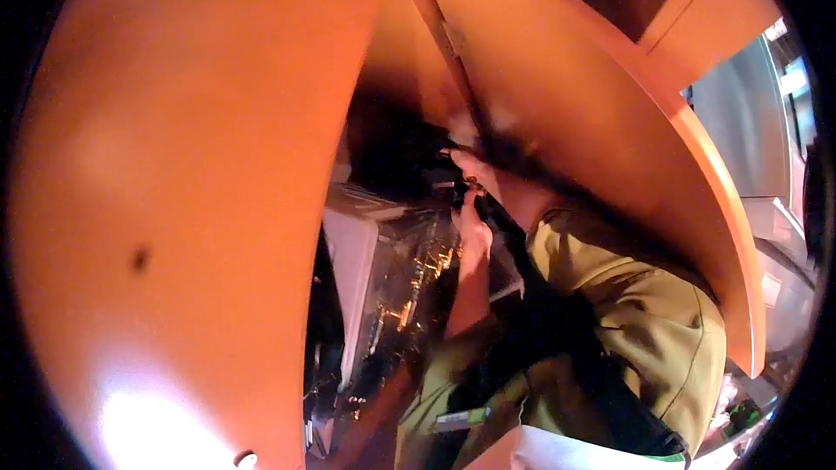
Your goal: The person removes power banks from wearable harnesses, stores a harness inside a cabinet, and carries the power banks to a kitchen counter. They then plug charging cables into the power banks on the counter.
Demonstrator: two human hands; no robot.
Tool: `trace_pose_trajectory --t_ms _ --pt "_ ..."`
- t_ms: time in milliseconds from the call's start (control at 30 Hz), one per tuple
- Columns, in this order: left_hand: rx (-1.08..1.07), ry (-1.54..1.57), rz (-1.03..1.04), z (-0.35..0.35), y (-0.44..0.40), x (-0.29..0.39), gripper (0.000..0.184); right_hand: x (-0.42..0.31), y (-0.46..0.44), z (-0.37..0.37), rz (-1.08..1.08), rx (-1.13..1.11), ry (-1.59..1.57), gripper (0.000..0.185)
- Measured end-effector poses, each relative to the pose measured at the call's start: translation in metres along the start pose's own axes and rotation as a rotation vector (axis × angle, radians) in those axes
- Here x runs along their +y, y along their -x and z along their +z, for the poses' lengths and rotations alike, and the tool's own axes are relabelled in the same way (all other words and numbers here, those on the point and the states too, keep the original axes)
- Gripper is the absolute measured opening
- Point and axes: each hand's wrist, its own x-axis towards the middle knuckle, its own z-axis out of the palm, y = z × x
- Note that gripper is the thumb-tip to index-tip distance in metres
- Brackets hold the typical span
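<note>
My left hand [473, 228] reaches up from a yellow-brown sleeve into the dark gap between two orange panels. Its fingers are bent around something dark that I cannot make out. My right hand [476, 171] comes in from the right, just above the left one, with its fingers closed together. A small reddish-orange piece [473, 181] shows between the two hands, too small to name. Behind the fingers the inside of the gap is black, so whatever they touch there is hidden.
A large orange panel [192, 191] fills the left side. A curved orange panel [575, 78] overhangs my right arm. A dark bar [453, 61] crosses above my hands. Below lie a pale panel [353, 261] and shiny metal bits [409, 305]. A dark strap [557, 339] crosses my clothing.
</note>
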Motion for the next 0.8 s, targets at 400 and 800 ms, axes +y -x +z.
trace_pose_trajectory --t_ms 400,800 --pt "0.044 -0.038 0.181 -0.007 -0.033 0.010 0.042 0.037 -0.059 0.003 -0.034 0.050 0.072 0.039" --pt "0.460 -0.720 0.662 -0.039 -0.086 -0.014 0.043 0.050 -0.016 -0.005 -0.075 -0.090 0.094 0.042"
